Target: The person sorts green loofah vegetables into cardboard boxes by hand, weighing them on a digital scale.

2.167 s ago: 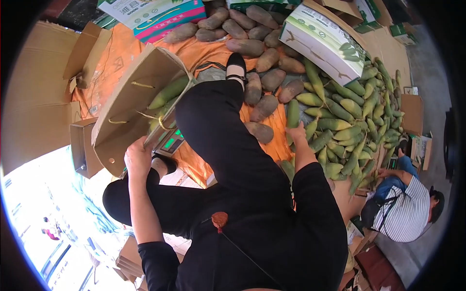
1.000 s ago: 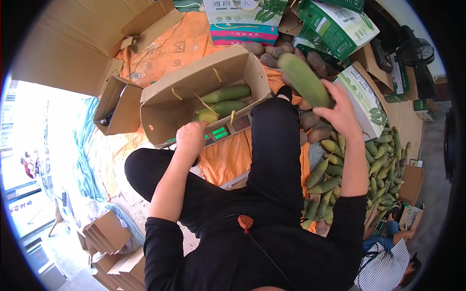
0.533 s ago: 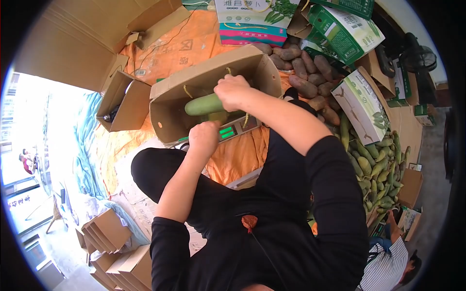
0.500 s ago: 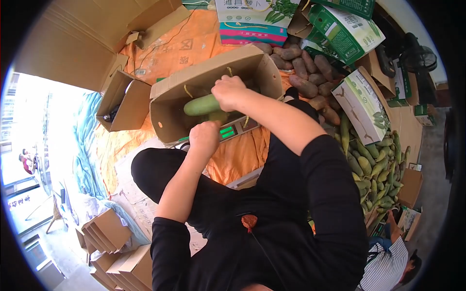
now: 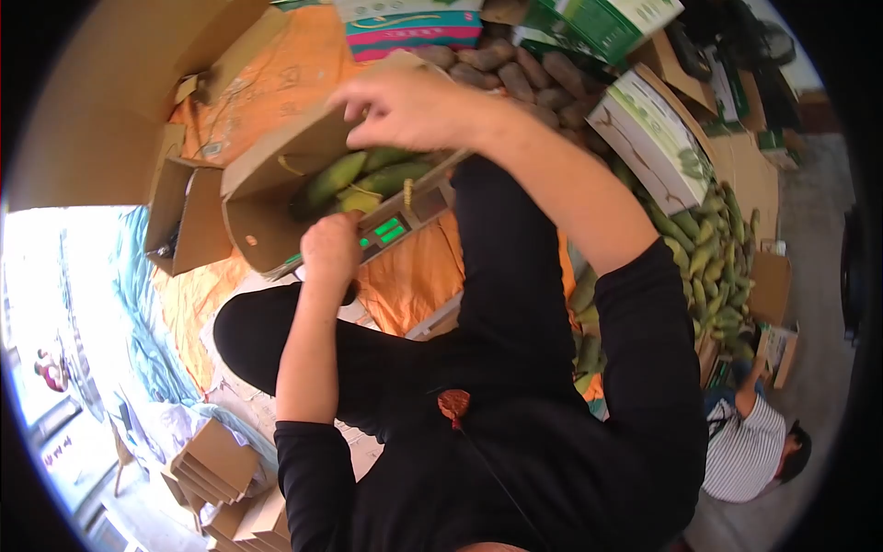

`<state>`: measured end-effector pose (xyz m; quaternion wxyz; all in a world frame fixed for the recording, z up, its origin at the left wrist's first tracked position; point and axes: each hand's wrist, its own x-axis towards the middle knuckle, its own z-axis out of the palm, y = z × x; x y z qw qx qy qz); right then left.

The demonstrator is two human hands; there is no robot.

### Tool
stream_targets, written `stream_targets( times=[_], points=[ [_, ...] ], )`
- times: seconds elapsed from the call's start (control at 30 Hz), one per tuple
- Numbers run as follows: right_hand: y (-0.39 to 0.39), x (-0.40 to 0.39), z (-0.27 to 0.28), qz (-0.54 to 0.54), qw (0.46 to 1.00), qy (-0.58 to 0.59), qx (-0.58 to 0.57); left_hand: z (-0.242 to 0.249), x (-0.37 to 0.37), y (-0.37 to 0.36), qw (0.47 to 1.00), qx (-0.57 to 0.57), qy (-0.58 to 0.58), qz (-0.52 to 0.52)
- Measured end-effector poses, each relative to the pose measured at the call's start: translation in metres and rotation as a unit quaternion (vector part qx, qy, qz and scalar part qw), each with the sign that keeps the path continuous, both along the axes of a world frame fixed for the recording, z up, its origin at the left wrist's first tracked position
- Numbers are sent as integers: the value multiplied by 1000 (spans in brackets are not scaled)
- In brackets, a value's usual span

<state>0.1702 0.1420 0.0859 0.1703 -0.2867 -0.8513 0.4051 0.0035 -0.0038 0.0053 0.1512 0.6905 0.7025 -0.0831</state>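
An open cardboard box (image 5: 241,221) with yellow cord handles stands before me, holding several long green radishes (image 5: 337,180). A scale with a lit green display (image 5: 389,230) shows at its near side. My left hand (image 5: 331,247) is closed at the box's near edge; whatever its fingers hold is hidden. Above the box's far side, my right hand (image 5: 395,106) is raised, blurred, with its fingers apart and nothing in them.
Reddish-brown roots (image 5: 515,81) lie beyond the box. Green radishes (image 5: 717,267) are heaped at the right beside a printed carton (image 5: 648,138). A person in a striped shirt (image 5: 747,451) is at the lower right. Folded cartons (image 5: 216,460) stand lower left.
My right hand has let go of the large green radish and lifted up and to the left. Several radishes now show inside the box. The whole view has shifted, moving the box leftward.
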Motion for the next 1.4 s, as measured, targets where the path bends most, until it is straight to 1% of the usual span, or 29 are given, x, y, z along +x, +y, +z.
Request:
stream_targets(
  times=[0.03, 0.1, 0.13, 0.23, 0.27, 0.3, 0.37, 0.43, 0.5, 0.57, 0.6, 0.63, 0.67, 0.73, 0.77, 0.8, 0.83, 0.87, 0.93, 0.97, 1.03, 1.17, 1.2, 1.23, 1.27, 1.33, 1.37, 1.4],
  points=[
    [2, 27, 6, -36, 999, 34, 12, -1, 0, 1, 1000, -5, 8, -5],
    [-5, 86, 12, -126, 987, 65, -71, -5, -2, 1, 1000, 12, 2, -6],
    [-7, 116, 1, -175, 980, 55, -72, -6, -2, 1, 1000, 22, -2, -9],
    [-31, 199, -48, -286, 955, 18, -75, -7, -2, 0, 999, 39, -25, 6],
    [-44, 223, -71, -328, 941, -11, -81, -6, -2, 0, 999, 35, -27, -2],
    [-57, 246, -98, -367, 925, -39, -87, -6, -2, 2, 999, 27, -38, 11],
    [-90, 290, -156, -394, 905, -92, -134, -7, -3, 2, 999, 16, -48, 20],
    [-130, 313, -201, -459, 845, -84, -260, -7, -3, 3, 998, 13, -46, 31],
    [-170, 323, -227, -502, 786, -197, -302, -4, 1, 3, 998, 1, -41, 38],
    [-217, 349, -289, -510, 769, -248, -296, -4, 1, 3, 996, 4, -74, 44],
    [-240, 355, -308, -528, 753, -272, -282, -2, 2, 3, 997, 10, -72, 34],
    [-260, 358, -318, -544, 738, -295, -268, 0, 3, 3, 997, 7, -71, 31],
    [-275, 360, -321, -546, 736, -294, -271, 1, 4, 3, 997, 7, -72, 30],
    [-301, 366, -327, -593, 664, -324, -319, 4, 6, 3, 996, 4, -84, 42],
    [-312, 370, -334, -594, 663, -324, -321, 5, 7, 3, 996, 3, -83, 40],
    [-326, 377, -351, -638, 627, -302, -330, 6, 9, 3, 996, -2, -80, 47],
    [-332, 377, -354, -678, 589, -280, -339, 6, 10, 3, 996, -7, -76, 54],
    [-337, 378, -358, -677, 589, -280, -340, 6, 10, 4, 996, -8, -75, 55],
    [-336, 369, -352, -753, 485, -140, -423, 5, 9, 4, 997, 0, -70, 43],
    [-333, 364, -350, -752, 486, -140, -423, 4, 9, 4, 997, 0, -70, 44],
    [-328, 353, -351, -804, 420, -88, -412, 2, 8, 4, 996, -2, -73, 55],
    [-323, 354, -365, -802, 416, -49, -426, 2, 7, 5, 996, -5, -71, 52],
    [-328, 366, -383, -787, 420, 20, -451, 2, 7, 5, 996, -6, -76, 56],
    [-328, 371, -386, -768, 423, 86, -472, 1, 7, 5, 995, -7, -81, 62],
    [-330, 372, -389, -768, 424, 85, -472, 2, 9, 6, 995, -8, -81, 63],
    [-319, 357, -374, -809, 455, -13, -372, 4, 11, 8, 993, -23, -77, 87],
    [-310, 350, -366, -807, 457, -13, -375, 3, 11, 8, 993, -23, -74, 89],
    [-301, 343, -360, -806, 427, -22, -410, 2, 9, 6, 992, -22, -91, 86]
  ],
)
